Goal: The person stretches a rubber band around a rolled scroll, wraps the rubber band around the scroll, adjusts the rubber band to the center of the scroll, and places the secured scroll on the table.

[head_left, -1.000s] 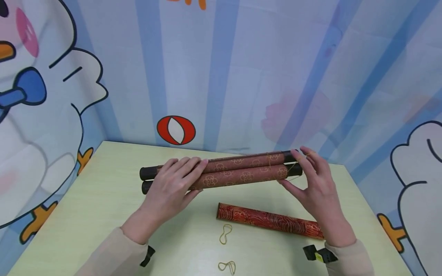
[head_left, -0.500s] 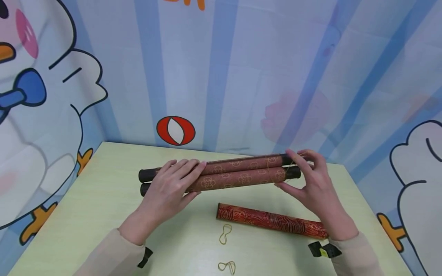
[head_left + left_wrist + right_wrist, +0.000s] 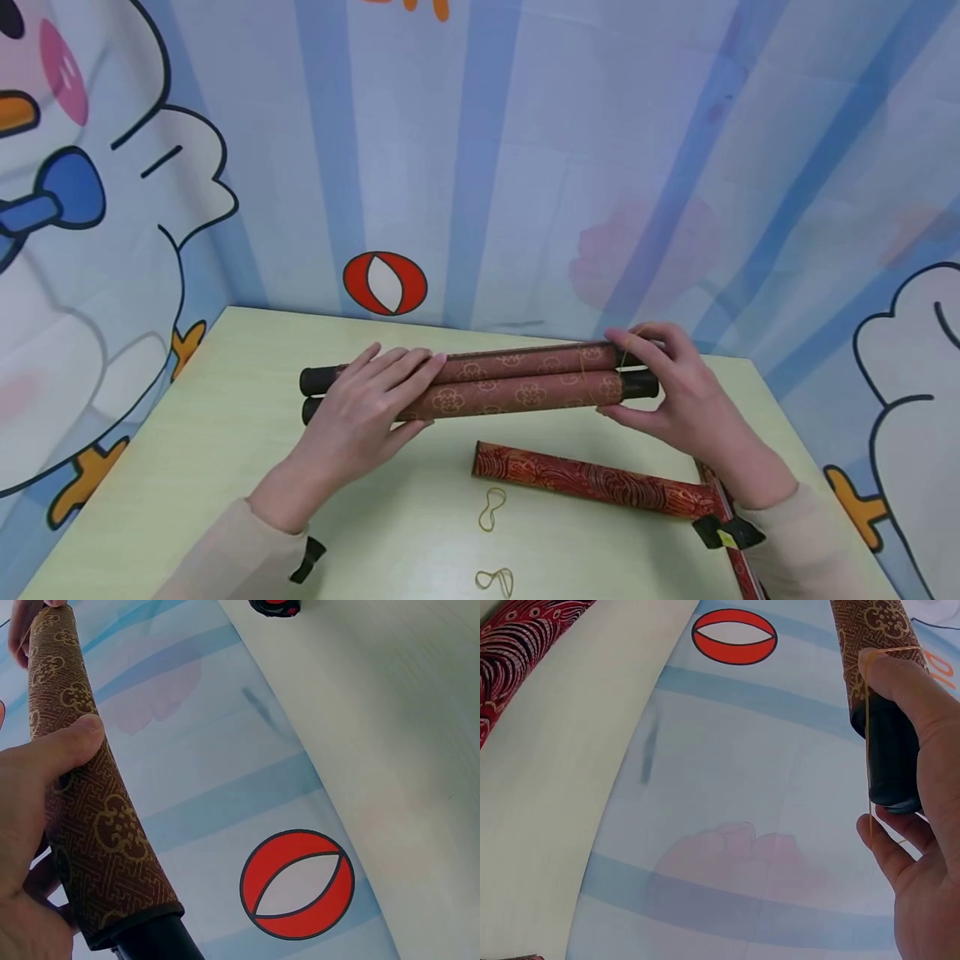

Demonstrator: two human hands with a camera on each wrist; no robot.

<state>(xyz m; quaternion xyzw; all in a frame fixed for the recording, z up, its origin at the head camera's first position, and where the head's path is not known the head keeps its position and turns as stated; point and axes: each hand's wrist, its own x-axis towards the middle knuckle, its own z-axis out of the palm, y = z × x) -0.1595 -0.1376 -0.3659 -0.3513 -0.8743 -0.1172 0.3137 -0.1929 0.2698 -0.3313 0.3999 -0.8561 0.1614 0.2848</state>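
Paired scrolls (image 3: 510,397) are above the desk (image 3: 405,542), behind a resting scroll (image 3: 592,479) with two rubber bands (image 3: 487,510) before its left end.

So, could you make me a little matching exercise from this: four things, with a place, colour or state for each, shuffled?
Things:
1. Left hand
2. Right hand
3. Roll ends
4. Loose bands

Matches:
A. Has a thin band stretched across its fingers
B. Lying on the table
C. Gripping the brown rolls toward their left
D. Black

Pairs: 1-C, 2-A, 3-D, 4-B
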